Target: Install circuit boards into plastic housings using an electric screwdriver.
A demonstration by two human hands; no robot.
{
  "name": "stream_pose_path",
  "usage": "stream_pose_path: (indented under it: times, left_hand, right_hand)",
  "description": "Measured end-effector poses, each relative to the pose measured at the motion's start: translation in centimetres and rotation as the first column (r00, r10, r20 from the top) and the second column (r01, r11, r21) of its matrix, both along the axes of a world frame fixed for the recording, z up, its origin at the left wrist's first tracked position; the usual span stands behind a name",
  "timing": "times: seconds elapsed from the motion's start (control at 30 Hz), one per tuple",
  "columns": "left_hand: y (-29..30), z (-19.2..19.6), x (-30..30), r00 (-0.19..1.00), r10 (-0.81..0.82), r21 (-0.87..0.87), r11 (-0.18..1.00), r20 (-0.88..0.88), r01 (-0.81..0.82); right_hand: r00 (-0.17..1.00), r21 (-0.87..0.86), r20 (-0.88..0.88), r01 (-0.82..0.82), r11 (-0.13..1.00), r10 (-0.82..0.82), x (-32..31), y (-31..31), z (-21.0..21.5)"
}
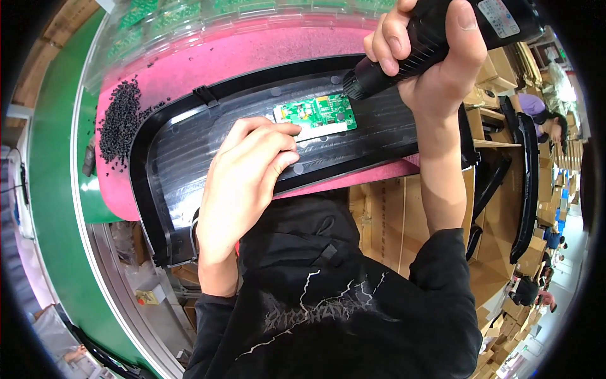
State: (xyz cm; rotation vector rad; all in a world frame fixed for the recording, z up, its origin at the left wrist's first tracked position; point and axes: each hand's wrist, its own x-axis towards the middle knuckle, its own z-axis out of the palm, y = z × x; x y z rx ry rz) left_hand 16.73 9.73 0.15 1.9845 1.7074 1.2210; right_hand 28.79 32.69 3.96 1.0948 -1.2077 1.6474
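A green circuit board (pixel 325 112) with a white strip along its near edge lies inside a long black plastic housing (pixel 208 136). My left hand (pixel 240 167) reaches over the housing's near rim, fingers curled and fingertips pressing on the board's left end. In my right hand (pixel 445 79) is a black electric screwdriver (pixel 424 54), gripped with fingers and thumb wrapped round its body. It slants down to the left, and its nose is over the board's far right corner. Whether the bit touches a screw there cannot be made out.
A pile of small black screws (pixel 123 120) lies on the pink mat (pixel 252 47) left of the housing. Clear plastic trays (pixel 189 31) with green boards line the far side. Cardboard boxes (pixel 391 221) and long black curved parts (pixel 527 189) stand at right; people are farther off.
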Motion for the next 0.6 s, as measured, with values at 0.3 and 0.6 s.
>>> stream_pose_path:
  times: [0.3, 0.6]
  left_hand:
    - [0.1, 0.2, 0.2, 1.000, -0.001, -0.041, 0.999, -0.005, 0.000]
    - [0.1, 0.5, 0.3, 1.000, 0.012, -0.057, 0.998, 0.014, -0.012]
  right_hand:
    - [1.000, -0.018, 0.028, -0.002, 1.000, 0.003, -0.1, 0.7, 0.1]
    - [0.964, -0.323, 0.138, -0.172, 0.931, 0.226, 0.6, -0.8, 0.0]
